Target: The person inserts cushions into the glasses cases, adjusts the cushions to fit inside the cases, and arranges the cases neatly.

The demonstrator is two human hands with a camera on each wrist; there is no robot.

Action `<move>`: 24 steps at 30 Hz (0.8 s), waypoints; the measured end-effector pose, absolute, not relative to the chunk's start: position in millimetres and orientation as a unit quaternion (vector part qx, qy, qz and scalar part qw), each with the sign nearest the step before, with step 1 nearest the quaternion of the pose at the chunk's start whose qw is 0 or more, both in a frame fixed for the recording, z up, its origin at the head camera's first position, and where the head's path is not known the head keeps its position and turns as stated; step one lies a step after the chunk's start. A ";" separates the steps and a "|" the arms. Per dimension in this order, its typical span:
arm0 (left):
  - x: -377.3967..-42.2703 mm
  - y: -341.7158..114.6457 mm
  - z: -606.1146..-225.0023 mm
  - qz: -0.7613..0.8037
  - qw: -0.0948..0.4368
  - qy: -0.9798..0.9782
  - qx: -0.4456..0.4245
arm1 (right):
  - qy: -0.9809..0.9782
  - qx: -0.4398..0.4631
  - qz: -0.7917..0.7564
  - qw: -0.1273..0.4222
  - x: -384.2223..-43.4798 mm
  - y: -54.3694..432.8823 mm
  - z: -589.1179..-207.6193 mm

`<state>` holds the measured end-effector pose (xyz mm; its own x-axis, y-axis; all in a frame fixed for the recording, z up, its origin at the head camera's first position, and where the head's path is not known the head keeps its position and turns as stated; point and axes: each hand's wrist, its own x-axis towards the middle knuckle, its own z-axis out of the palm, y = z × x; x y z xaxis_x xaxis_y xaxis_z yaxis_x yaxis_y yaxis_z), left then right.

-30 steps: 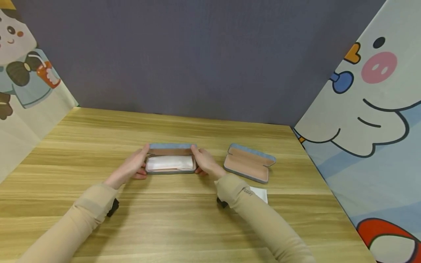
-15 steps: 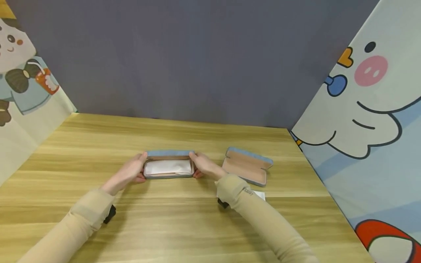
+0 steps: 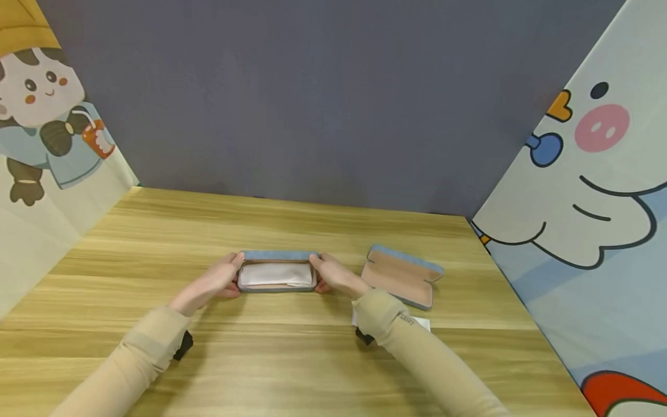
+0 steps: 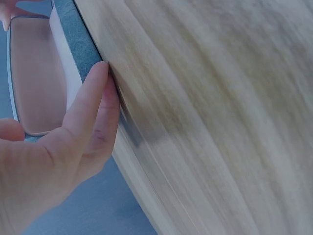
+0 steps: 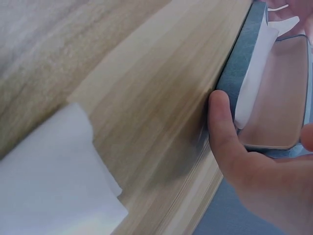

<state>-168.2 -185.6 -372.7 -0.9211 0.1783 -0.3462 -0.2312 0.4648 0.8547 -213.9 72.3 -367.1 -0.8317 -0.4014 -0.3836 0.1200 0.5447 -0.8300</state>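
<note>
Backdrop: one dark grey wall (image 3: 312, 104), far side. Table: one, wood-grained (image 3: 281, 359). Printed panels: two, one left (image 3: 52, 249), one right (image 3: 589, 301). Beige sleeves: two, left (image 3: 125, 365) and right (image 3: 438, 365), reaching in from the near side.

Blue-grey cases: two, both pink-lined. Held case (image 3: 279, 255): table centre, slightly left, long side toward the near edge, lid partly raised at the far side. Second case (image 3: 401, 284): to its right, apart, set at an angle, lid further back, untouched.

Hands: two, apart, one at each end of the held case. Left hand (image 3: 213, 279) grips the left end, thumb at the lid corner, fingers at the near corner of the base. Right hand (image 3: 339, 275) mirrors this at the right end.

White cloths: two. Folded cloth (image 3: 276, 274) inside the held case; loose cloth (image 5: 54, 176) on the table, near right, partly behind the right sleeve in the head view.
</note>
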 end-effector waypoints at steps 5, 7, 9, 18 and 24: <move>-166.9 -187.2 -370.5 0.515 0.210 0.831 -0.012 | 0.833 -0.087 -0.471 0.277 -213.5 71.1 -369.2; -166.1 -188.4 -370.1 0.516 0.213 0.830 -0.008 | 0.835 -0.089 -0.468 0.275 -213.6 70.5 -370.0; -165.5 -189.9 -369.8 0.517 0.219 0.828 -0.002 | 0.838 -0.087 -0.464 0.275 -213.3 69.8 -370.1; -168.8 -195.6 -369.7 0.508 0.242 0.826 0.021 | 0.851 -0.101 -0.441 0.267 -209.7 71.1 -368.9; -169.7 -194.1 -370.7 0.508 0.246 0.825 0.020 | 0.859 -0.103 -0.428 0.261 -206.7 72.5 -372.3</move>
